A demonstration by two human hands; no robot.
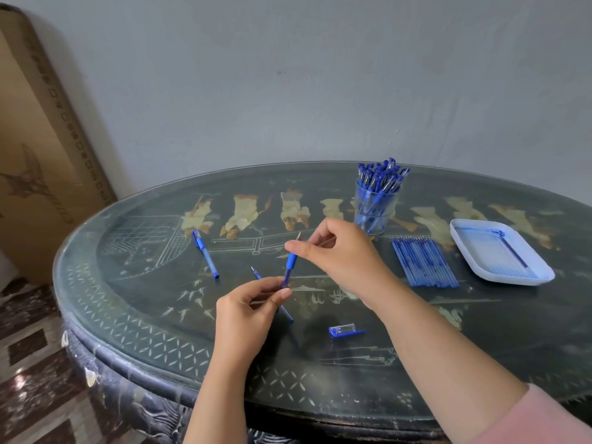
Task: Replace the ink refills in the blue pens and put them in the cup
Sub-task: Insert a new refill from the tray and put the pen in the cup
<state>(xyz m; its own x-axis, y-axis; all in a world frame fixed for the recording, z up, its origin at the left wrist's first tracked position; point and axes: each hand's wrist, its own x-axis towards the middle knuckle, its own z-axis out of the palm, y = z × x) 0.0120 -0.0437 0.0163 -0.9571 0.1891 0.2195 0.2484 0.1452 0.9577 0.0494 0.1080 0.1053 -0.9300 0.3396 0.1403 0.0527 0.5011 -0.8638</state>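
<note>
Left hand [250,312] fingers pinch pen [291,262] at lower barrel; right hand [339,254] fingers pinch its tip end above tabletop [144,283]; cap [346,331] lies nearby.

- Dark oval table [134,322], pale leaf border, cream figures.
- Blue pens fill a clear cup [375,206].
- Blue refills [424,262] in a row.
- White tray [544,277], blue-stained.
- Blue and clear pen cap [344,330].
- Pink sleeve [544,421].

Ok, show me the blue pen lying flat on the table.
The capped pen alone on the table, left of the left hand. Others stand in the cup; it and the right hand hold an uncapped pen.
</note>
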